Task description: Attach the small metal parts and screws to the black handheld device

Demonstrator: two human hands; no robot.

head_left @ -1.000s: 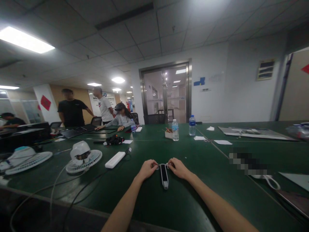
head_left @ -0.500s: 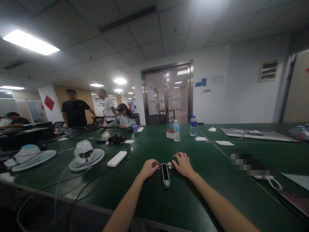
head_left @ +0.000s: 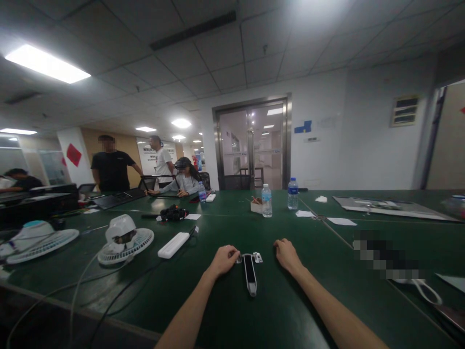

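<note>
The left hand (head_left: pixel 225 260) is resting with its fingers together, their tips at a small metal tab (head_left: pixel 238 259) on the top end of a slim black-and-white handheld device (head_left: pixel 249 274) (touching or just beside it, the view cannot settle which). The device is lying flat on the green workbench (head_left: pixel 218 310). The right hand (head_left: pixel 287 254) is resting apart, fingers together, gripping nothing. A careless fingertip could be knocking the device askew or bending the metal bracket (head_left: pixel 257 257), since neither hand is clamping it.
</note>
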